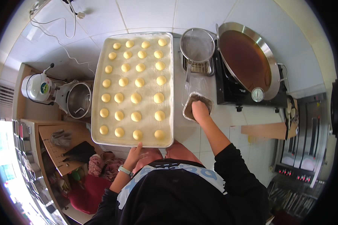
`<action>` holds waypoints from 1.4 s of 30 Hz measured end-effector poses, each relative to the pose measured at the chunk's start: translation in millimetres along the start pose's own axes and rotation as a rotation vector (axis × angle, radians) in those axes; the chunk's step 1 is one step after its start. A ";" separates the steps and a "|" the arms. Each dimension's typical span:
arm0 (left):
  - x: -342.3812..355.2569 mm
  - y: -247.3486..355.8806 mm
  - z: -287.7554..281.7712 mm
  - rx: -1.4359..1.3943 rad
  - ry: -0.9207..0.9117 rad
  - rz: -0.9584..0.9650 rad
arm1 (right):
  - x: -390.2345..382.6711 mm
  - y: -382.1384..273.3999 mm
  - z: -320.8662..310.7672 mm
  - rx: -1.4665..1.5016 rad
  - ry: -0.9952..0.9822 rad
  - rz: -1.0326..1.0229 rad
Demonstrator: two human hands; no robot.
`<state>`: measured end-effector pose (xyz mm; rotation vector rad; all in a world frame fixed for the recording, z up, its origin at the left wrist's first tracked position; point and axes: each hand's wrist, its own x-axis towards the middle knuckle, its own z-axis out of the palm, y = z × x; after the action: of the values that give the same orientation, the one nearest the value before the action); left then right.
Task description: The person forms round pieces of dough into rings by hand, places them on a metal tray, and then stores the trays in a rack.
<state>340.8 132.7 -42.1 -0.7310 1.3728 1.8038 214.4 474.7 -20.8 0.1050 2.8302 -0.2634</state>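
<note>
A large baking tray (150,129) bears rows of round, pale yellow dough balls (136,98). My left hand (134,154) grips the tray's near rim, with the thumb up over the edge and the other fingers mostly underneath. To the tray's right, my right hand (200,110) reaches down into a small greyish rectangular container (186,112). Its fingers are hidden inside, so what they touch cannot be made out. Just beyond the container, a mesh strainer (197,45) with a long handle rests over a small metal rack tray (199,68).
At the right, a wide pan of brown liquid (246,60) sits on a black stove (233,93), a dial thermometer (257,94) at its near rim. A stand mixer (39,87) with a steel bowl (79,100) stands left. An oven (298,150) is at far right.
</note>
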 end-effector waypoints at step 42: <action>20.7 142.7 -59.7 -0.670 -0.432 -0.058 | -67.8 -139.1 31.6 0.845 -0.481 0.295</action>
<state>211.4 57.9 2.8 -0.6395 0.4535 2.2251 274.2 329.2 -6.7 0.5417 2.0257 -1.2033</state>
